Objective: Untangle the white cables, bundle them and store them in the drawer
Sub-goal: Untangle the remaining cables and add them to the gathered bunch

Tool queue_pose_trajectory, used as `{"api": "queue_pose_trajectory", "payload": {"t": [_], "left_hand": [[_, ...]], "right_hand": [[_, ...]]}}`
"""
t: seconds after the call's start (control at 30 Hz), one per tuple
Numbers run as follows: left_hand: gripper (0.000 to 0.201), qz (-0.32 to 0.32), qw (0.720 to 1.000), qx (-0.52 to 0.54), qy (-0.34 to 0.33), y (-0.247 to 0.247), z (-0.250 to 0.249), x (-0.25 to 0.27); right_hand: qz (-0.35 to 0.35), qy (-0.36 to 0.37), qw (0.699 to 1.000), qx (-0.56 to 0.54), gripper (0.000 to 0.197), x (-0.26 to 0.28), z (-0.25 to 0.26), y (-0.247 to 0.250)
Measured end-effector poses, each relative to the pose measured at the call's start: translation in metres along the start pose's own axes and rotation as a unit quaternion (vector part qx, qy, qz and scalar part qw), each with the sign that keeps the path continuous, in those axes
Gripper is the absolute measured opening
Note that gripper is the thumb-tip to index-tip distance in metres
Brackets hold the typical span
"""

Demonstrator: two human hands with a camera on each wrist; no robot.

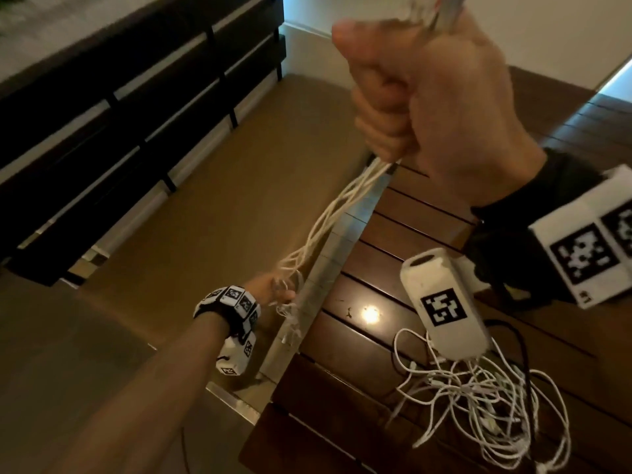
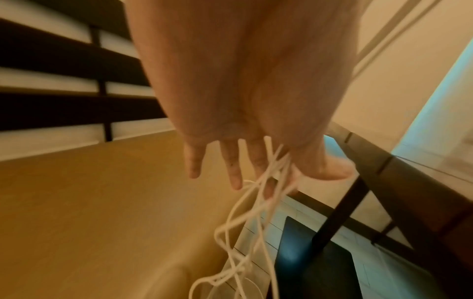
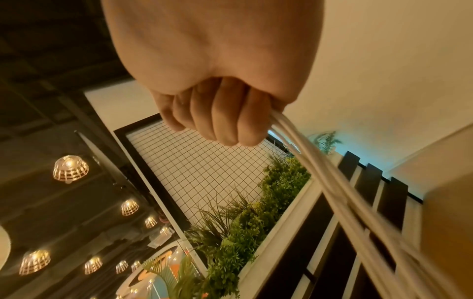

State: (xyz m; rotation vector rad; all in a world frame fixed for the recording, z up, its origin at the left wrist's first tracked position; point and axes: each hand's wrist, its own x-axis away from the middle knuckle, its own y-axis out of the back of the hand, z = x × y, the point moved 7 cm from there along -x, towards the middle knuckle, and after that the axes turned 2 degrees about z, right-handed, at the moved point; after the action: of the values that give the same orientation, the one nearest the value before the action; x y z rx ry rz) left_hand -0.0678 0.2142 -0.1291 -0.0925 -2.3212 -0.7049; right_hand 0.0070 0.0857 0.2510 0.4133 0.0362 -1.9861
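My right hand point(image 1: 386, 107) is raised high in a fist, and in the right wrist view it point(image 3: 230, 121) grips a bunch of white cables point(image 3: 332, 178). The strands point(image 1: 328, 220) run taut down and left to my left hand point(image 1: 284, 292), low beside the table edge. In the left wrist view the left hand point(image 2: 281, 176) pinches the cables point(image 2: 245, 218) between thumb and forefinger, the other fingers straight; loose ends dangle below. A tangle of more white cables point(image 1: 478, 398) lies on the dark slatted table point(image 1: 393, 234). No drawer is in view.
A bench with a tan seat point(image 1: 205, 200) and a dark slatted backrest point(image 1: 102, 114) stands left of the table. A thin black cable point(image 1: 523, 354) loops over the tangle. The white wrist camera point(image 1: 444, 302) hangs under my right wrist.
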Motion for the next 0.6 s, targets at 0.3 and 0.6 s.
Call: {"api": "queue_pose_trajectory", "payload": {"t": [0.3, 0.6], "left_hand": [[0.089, -0.006, 0.997, -0.068, -0.026, 0.068, -0.030, 0.020], [0.070, 0.085, 0.874, 0.226, -0.422, 0.074, -0.210, 0.149]], "right_hand": [[-0.001, -0.027, 0.998, -0.054, 0.054, -0.001, -0.033, -0.006], [-0.092, -0.013, 0.993, 0.073, 0.048, 0.016, -0.044, -0.008]]}}
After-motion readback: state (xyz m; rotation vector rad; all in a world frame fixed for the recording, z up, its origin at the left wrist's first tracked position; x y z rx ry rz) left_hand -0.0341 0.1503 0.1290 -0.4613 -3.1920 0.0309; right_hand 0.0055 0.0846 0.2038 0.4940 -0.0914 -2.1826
